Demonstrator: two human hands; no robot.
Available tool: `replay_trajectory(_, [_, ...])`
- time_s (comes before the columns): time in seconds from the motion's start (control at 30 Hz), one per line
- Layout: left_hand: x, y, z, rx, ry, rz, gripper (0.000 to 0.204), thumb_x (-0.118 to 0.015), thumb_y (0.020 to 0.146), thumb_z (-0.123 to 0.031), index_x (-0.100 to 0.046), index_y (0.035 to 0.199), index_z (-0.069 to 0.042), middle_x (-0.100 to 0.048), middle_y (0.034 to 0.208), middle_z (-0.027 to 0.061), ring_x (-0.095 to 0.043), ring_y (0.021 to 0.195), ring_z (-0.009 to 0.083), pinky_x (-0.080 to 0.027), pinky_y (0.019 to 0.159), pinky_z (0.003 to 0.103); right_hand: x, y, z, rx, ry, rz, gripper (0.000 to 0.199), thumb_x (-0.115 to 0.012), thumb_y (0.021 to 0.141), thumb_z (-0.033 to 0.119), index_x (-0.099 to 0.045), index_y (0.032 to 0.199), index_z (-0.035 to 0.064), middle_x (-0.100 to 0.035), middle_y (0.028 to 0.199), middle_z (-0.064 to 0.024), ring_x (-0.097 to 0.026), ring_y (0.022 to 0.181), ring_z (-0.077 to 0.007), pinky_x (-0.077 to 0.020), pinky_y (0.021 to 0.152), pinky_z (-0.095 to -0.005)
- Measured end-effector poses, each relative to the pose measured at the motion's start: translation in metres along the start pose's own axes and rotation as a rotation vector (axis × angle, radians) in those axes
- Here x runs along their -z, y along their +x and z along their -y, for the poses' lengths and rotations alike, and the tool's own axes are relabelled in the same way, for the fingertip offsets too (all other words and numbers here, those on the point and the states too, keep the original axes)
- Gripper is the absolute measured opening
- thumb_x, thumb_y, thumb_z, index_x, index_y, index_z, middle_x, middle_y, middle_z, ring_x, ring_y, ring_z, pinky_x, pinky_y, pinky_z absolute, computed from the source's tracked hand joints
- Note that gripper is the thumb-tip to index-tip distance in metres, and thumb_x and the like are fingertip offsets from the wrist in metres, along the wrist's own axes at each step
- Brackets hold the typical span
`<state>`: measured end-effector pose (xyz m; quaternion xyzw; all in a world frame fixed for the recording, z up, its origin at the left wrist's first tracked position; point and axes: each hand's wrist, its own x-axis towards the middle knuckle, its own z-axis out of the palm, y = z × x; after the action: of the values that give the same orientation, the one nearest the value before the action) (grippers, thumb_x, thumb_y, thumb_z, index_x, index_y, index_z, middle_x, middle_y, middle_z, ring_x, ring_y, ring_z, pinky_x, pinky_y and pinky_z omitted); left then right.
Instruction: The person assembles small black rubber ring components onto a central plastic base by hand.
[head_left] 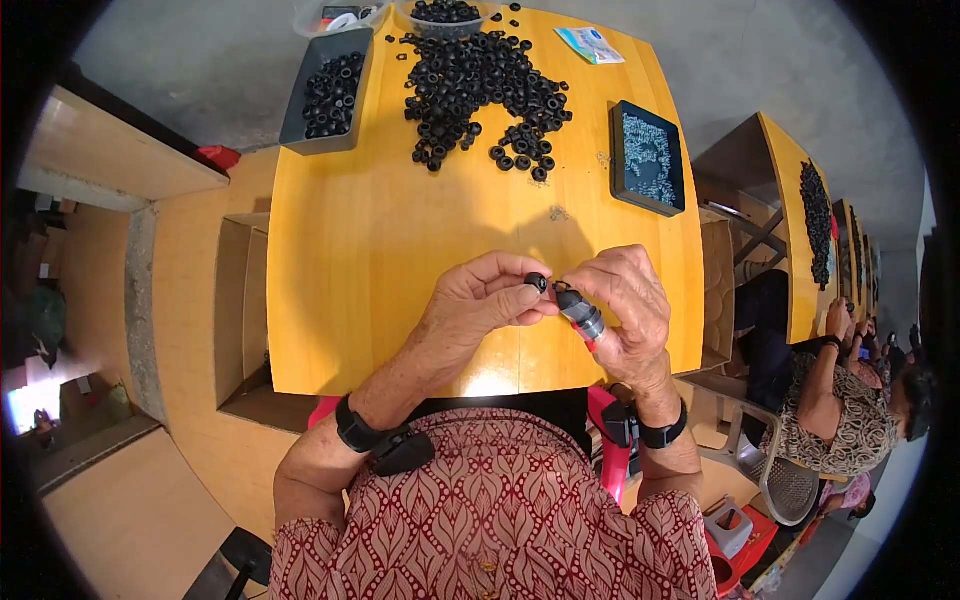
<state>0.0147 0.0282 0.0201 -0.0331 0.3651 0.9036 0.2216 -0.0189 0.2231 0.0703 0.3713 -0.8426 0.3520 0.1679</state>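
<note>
We see the left hand (480, 300) pinching a small black rubber ring (537, 282) between thumb and forefinger, held just above the near part of the yellow surface (360, 260). The right hand (625, 300) meets it from the other side, its fingers curled narrowly around a small metal piece (562, 289) at the ring; one finger wears a grey sleeve with a red tip (584, 320). Ring and metal piece are touching or nearly so; we cannot tell which.

At the far side of the surface lies a loose heap of black rings (480, 85), well apart from the hands. To its left stands a dark tray (328, 95) with more rings in it, and behind the heap a clear tub (445, 15) also holds some. On the right sits a black tray of small silvery parts (648, 157), with a light blue packet (590, 43) beyond it. Both wrists carry black bands. Another person (835, 400) sits at the right edge by a neighbouring bench.
</note>
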Motion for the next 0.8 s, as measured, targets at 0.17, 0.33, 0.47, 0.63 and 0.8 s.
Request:
replay_trajectory(0.17, [0.0020,-0.0015,0.0027,-0.018,0.046,-0.021,0.027,-0.065,0.094,-0.009,-0.062,0.119,0.002,-0.068,0.108,0.0093,-0.068,0.100,0.0162,-0.054,0.088,0.024,0.0010,0.0002,0.0009,0.013,0.004,0.015,0.022,-0.075,0.073,0.007,-0.069,0.094,0.0040,-0.066,0.083,-0.0078,-0.060,0.077,-0.0262,-0.0482,0.072,-0.0366])
replay_trajectory(0.33, [0.0032,-0.0021,0.0022,-0.004,0.058,-0.006,0.028,-0.067,0.093,-0.009,-0.063,0.119,0.002,-0.068,0.106,0.0092,-0.067,0.099,0.0160,-0.053,0.087,0.025,0.0013,-0.0014,0.0007,0.025,-0.005,0.041,0.027,-0.077,0.071,0.007,-0.069,0.096,0.0033,-0.066,0.084,-0.0089,-0.060,0.078,-0.0274,-0.0485,0.072,-0.0370])
replay_trajectory(0.47, [0.0031,-0.0021,0.0031,-0.012,0.087,0.006,0.028,-0.067,0.093,-0.009,-0.063,0.118,0.002,-0.069,0.105,0.0092,-0.067,0.098,0.0157,-0.053,0.087,0.025,0.0022,-0.0012,0.0001,0.038,-0.009,0.076,0.030,-0.078,0.069,0.007,-0.069,0.097,0.0024,-0.065,0.084,-0.0090,-0.060,0.079,-0.0278,-0.0487,0.072,-0.0374])
replay_trajectory(0.63, [0.0049,-0.0023,0.0041,-0.019,0.150,-0.003,0.028,-0.067,0.093,-0.008,-0.063,0.117,0.003,-0.069,0.105,0.0091,-0.068,0.095,0.0154,-0.054,0.086,0.026,0.0071,0.0045,0.0063,0.070,-0.066,0.124,0.033,-0.076,0.066,0.006,-0.069,0.098,0.0017,-0.064,0.083,-0.0086,-0.061,0.079,-0.0277,-0.0492,0.073,-0.0377])
replay_trajectory(0.8, [0.0054,-0.0040,0.0033,-0.039,0.231,-0.006,0.028,-0.067,0.092,-0.007,-0.063,0.117,0.004,-0.070,0.104,0.0092,-0.068,0.093,0.0154,-0.055,0.084,0.026,0.0079,0.0075,0.0058,0.084,-0.030,0.157,0.031,-0.074,0.065,0.003,-0.071,0.097,0.0012,-0.065,0.083,-0.0085,-0.061,0.077,-0.0273,-0.0506,0.072,-0.0368])
